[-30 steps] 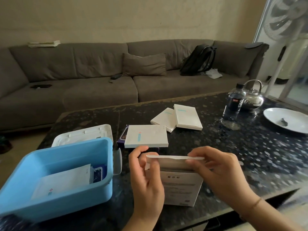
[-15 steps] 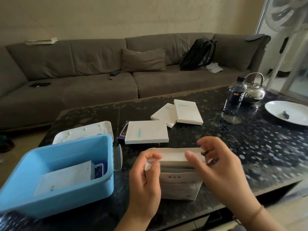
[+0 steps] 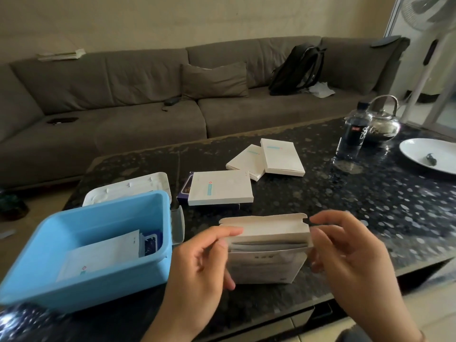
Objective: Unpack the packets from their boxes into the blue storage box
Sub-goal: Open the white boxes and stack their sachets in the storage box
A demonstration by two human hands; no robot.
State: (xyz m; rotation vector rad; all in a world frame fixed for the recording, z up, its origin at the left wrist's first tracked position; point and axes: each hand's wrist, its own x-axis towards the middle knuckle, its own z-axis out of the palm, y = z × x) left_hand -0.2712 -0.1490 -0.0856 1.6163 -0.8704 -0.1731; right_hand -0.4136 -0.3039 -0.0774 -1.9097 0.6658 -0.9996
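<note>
Dark table (image 3: pixel 370 206), box (image 3: pixel 266 262) flap now open, both hands holding

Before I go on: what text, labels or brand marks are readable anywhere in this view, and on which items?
Water bottle label: large white letters, roughly "S" over "D", cut off; the rest unreadable.
Open box held in both hands: small print lines, too blurred.
White boxes on the table: teal bar and small red mark, no legible words.
Packet in the blue storage box: small red logo, text too small.
</note>
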